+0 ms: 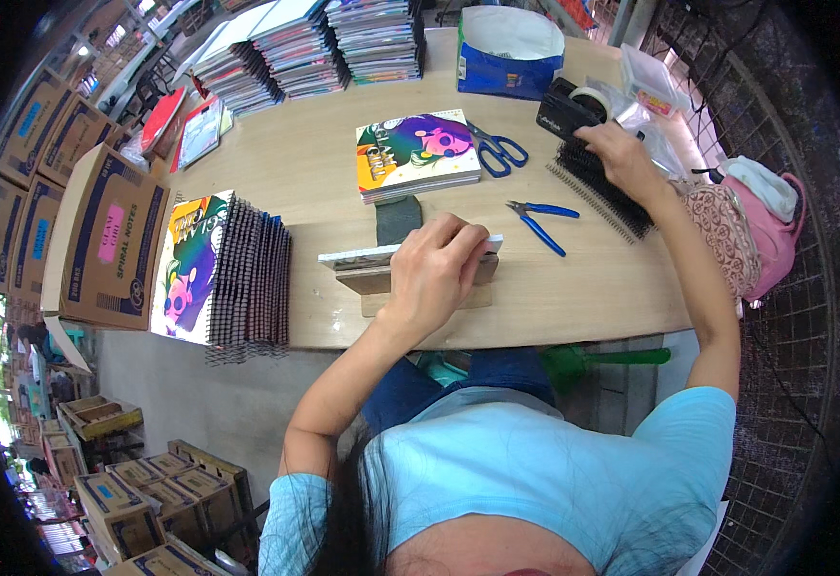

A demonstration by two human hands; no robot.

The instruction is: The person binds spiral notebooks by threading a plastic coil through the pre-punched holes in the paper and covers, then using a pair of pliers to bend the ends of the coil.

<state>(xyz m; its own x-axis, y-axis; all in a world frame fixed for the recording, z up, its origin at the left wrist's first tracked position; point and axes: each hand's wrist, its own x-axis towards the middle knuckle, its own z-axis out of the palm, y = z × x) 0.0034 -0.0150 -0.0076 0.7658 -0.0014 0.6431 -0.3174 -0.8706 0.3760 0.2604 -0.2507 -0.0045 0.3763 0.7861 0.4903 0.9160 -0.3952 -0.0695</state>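
Observation:
My left hand (439, 267) is closed over the top edge of an unbound notebook (357, 257), a thin pad of sheets standing on edge against a small wooden stand (372, 281) at the table's front. Behind the stand lies a dark cloth strip (399, 221). On the right, my right hand (621, 161) reaches to a pile of black spiral binding coils (600, 192), beside a black tape dispenser (566, 110). Its fingers are curled together, and whatever they pinch is too small to make out. Blue-handled pliers (547, 223) lie between my hands.
Spiral-bound notebooks (189, 269) are stacked at the left edge, beside an open carton (112, 240). A smaller notebook pile (415, 154) and scissors (502, 156) lie mid-table. Tall notebook stacks (300, 48) and a blue box (506, 77) stand behind. A pink bag (770, 240) sits right.

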